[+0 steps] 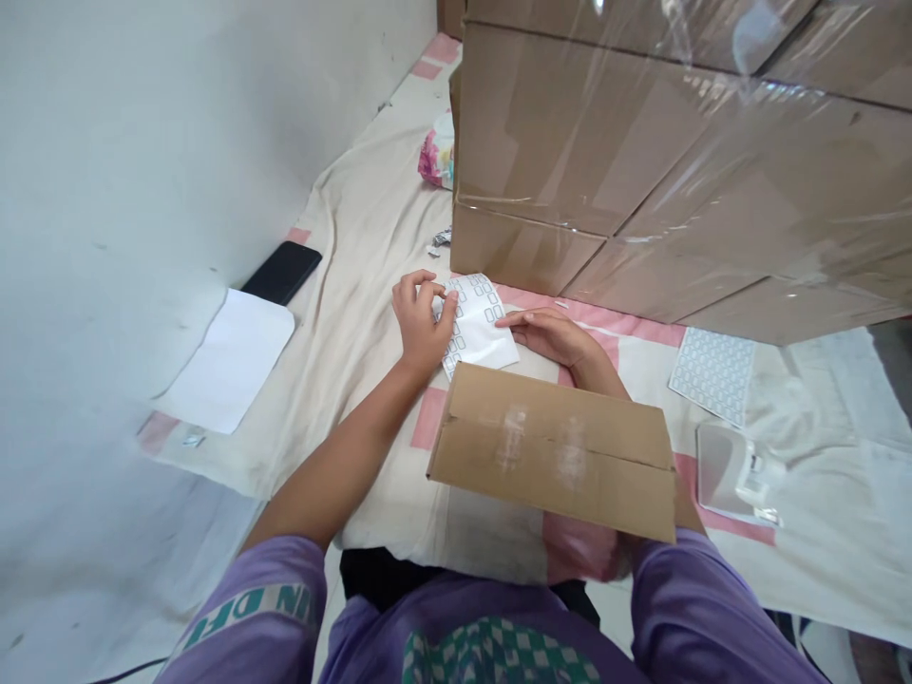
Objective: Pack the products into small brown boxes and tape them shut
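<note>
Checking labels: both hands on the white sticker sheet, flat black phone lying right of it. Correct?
No: head view shows the flat black phone left of the white sticker sheet, near the wall. The left hand and right hand are both on it.

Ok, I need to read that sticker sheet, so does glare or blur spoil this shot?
Head view: light is soft and even, shadows faint; glare streaks lie on the wrapped cartons and on the tape of the small box; the sticker sheet, touched by the left hand and right hand, is glare-free and sharp, though its cells are too small to read.
</note>
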Demonstrator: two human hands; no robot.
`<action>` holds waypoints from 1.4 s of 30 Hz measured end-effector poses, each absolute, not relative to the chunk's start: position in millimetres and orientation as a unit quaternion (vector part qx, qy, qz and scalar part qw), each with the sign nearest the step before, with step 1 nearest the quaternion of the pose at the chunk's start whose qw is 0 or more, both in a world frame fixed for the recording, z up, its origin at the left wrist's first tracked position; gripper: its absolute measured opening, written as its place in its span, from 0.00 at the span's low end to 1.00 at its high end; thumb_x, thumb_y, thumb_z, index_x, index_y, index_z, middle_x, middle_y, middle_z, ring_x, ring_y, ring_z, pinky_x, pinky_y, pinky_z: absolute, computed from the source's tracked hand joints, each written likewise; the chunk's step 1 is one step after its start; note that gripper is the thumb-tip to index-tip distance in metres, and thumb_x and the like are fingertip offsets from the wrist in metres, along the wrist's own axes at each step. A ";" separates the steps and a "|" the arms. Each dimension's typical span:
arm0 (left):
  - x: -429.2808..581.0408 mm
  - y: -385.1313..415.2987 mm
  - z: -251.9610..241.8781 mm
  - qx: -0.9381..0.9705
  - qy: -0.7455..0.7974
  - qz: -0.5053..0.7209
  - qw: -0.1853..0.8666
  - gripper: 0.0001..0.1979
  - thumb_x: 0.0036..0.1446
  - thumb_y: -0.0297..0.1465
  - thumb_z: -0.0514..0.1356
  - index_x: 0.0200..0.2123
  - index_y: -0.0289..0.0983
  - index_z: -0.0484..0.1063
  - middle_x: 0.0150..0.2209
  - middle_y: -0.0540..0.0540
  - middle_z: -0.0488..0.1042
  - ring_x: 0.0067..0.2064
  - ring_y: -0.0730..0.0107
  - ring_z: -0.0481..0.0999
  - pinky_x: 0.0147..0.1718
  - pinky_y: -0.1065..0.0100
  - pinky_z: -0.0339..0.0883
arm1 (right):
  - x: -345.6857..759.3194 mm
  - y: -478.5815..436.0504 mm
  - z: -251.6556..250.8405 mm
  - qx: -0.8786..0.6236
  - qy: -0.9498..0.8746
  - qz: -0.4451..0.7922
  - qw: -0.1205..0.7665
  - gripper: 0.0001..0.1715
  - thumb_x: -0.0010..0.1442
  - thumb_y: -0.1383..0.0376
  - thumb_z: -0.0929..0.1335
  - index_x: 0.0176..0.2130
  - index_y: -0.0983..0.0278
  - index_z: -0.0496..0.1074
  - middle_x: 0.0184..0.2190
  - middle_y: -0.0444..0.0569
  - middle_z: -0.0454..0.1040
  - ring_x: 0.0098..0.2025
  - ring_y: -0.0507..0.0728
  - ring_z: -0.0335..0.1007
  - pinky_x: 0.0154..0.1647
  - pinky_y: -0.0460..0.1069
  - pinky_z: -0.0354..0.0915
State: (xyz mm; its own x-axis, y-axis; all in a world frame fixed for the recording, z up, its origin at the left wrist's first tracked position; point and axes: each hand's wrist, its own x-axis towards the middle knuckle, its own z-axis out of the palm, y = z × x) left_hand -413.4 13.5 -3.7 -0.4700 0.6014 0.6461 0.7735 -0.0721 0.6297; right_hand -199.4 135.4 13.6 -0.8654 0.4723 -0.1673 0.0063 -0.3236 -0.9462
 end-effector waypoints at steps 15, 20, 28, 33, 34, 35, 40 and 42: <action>-404.0 9.7 -0.5 -0.611 -0.614 -0.485 0.120 0.23 0.60 0.55 0.63 0.41 0.40 0.73 0.47 0.40 0.76 0.50 0.55 0.75 0.53 0.54 0.60 | -184.1 141.1 60.0 -0.209 -0.734 0.591 0.262 0.16 0.59 0.55 0.76 0.47 0.54 0.83 0.50 0.49 0.80 0.44 0.56 0.74 0.46 0.52 0.70; -399.1 10.9 -5.0 -0.650 -0.611 -0.444 0.082 0.32 0.55 0.56 0.65 0.53 0.39 0.70 0.51 0.37 0.77 0.55 0.50 0.75 0.57 0.53 0.57 | -206.5 117.5 55.3 -0.179 -0.809 0.522 0.203 0.17 0.54 0.54 0.78 0.42 0.58 0.83 0.43 0.50 0.78 0.41 0.56 0.71 0.39 0.50 0.65; -405.3 9.2 -3.8 -0.641 -0.621 -0.442 0.088 0.34 0.55 0.56 0.65 0.54 0.38 0.69 0.52 0.35 0.77 0.56 0.49 0.75 0.57 0.54 0.58 | -205.4 111.5 56.7 -0.265 -0.776 0.459 0.341 0.19 0.59 0.49 0.74 0.29 0.61 0.78 0.30 0.46 0.74 0.33 0.55 0.67 0.36 0.51 0.61; -413.6 4.7 -2.4 -0.614 -0.620 -0.483 0.077 0.27 0.60 0.50 0.64 0.53 0.38 0.69 0.51 0.38 0.76 0.51 0.55 0.76 0.56 0.54 0.59 | -132.7 78.7 68.0 -0.400 -0.623 0.450 0.500 0.15 0.60 0.52 0.75 0.33 0.59 0.73 0.21 0.40 0.64 0.24 0.51 0.56 0.26 0.48 0.53; -415.0 5.0 -2.9 -0.607 -0.623 -0.488 0.071 0.24 0.61 0.49 0.63 0.52 0.38 0.69 0.50 0.39 0.76 0.49 0.56 0.76 0.55 0.54 0.59 | -114.9 63.1 66.1 -0.417 -0.604 0.453 0.507 0.14 0.60 0.52 0.75 0.33 0.58 0.73 0.21 0.39 0.63 0.23 0.51 0.56 0.25 0.48 0.51; -416.3 5.9 -3.9 -0.602 -0.626 -0.492 0.064 0.22 0.62 0.47 0.62 0.51 0.38 0.69 0.50 0.39 0.76 0.49 0.57 0.76 0.55 0.54 0.60 | -98.6 45.1 62.8 -0.435 -0.581 0.459 0.513 0.14 0.61 0.53 0.75 0.34 0.58 0.72 0.20 0.39 0.62 0.22 0.51 0.55 0.24 0.48 0.50; -422.3 13.0 -14.6 -0.624 -0.636 -0.453 0.021 0.16 0.62 0.42 0.59 0.47 0.38 0.72 0.47 0.39 0.76 0.51 0.56 0.74 0.56 0.54 0.62 | -63.2 -46.5 36.9 -0.464 -0.436 0.548 0.543 0.12 0.61 0.55 0.75 0.35 0.55 0.71 0.22 0.39 0.68 0.17 0.49 0.53 0.20 0.48 0.48; -425.2 15.1 -18.7 -0.640 -0.639 -0.427 0.001 0.16 0.63 0.42 0.58 0.46 0.38 0.71 0.46 0.40 0.75 0.49 0.57 0.75 0.54 0.55 0.65 | -67.2 -65.5 29.1 -0.443 -0.407 0.577 0.553 0.11 0.60 0.56 0.76 0.36 0.56 0.73 0.27 0.41 0.75 0.17 0.48 0.55 0.20 0.48 0.50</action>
State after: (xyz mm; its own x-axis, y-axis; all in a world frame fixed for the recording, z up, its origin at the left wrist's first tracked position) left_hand -425.2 15.1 -18.7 -0.1818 0.8168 0.5475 0.8188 -0.1826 0.5443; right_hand -67.2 -65.5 29.1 0.0039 0.9981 -0.0613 -0.2781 -0.0578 -0.9588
